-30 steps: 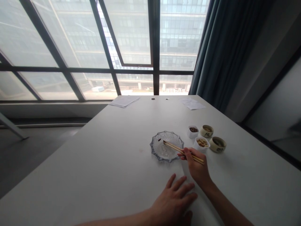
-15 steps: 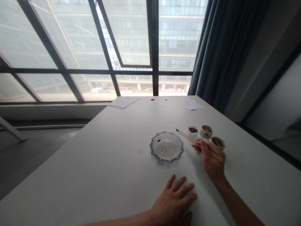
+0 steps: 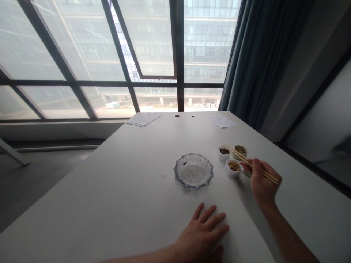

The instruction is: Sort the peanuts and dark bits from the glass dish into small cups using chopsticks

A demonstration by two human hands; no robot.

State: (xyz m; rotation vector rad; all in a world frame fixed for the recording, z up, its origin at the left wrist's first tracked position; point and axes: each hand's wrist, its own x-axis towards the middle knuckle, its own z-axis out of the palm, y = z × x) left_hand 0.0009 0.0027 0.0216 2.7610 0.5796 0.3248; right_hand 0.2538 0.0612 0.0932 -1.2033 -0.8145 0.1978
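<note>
My right hand (image 3: 264,180) grips a pair of wooden chopsticks (image 3: 251,163), whose tips point left and reach above the white cup of dark seeds (image 3: 224,155). Just left of my fingers stands a white cup of tan, peanut-like pieces (image 3: 233,171). Behind the chopsticks is a ceramic cup (image 3: 240,149) with pale contents; a second ceramic cup is mostly hidden by my right hand. A scalloped glass bowl (image 3: 194,180) holds one small dark piece (image 3: 184,163) on its inner left side. My left hand (image 3: 204,232) lies flat on the table in front of the bowl, fingers spread.
The white table (image 3: 131,175) runs toward a large window. Papers lie at its far left (image 3: 144,119) and far right (image 3: 223,120). Two small round fittings, one dark (image 3: 177,116), sit near the far edge. A blue curtain (image 3: 255,65) hangs on the right.
My right hand has moved right with the chopsticks, and their tips have gone from beside the glass bowl to above the cups. The peanut-like pieces are now uncovered. My left hand stays put.
</note>
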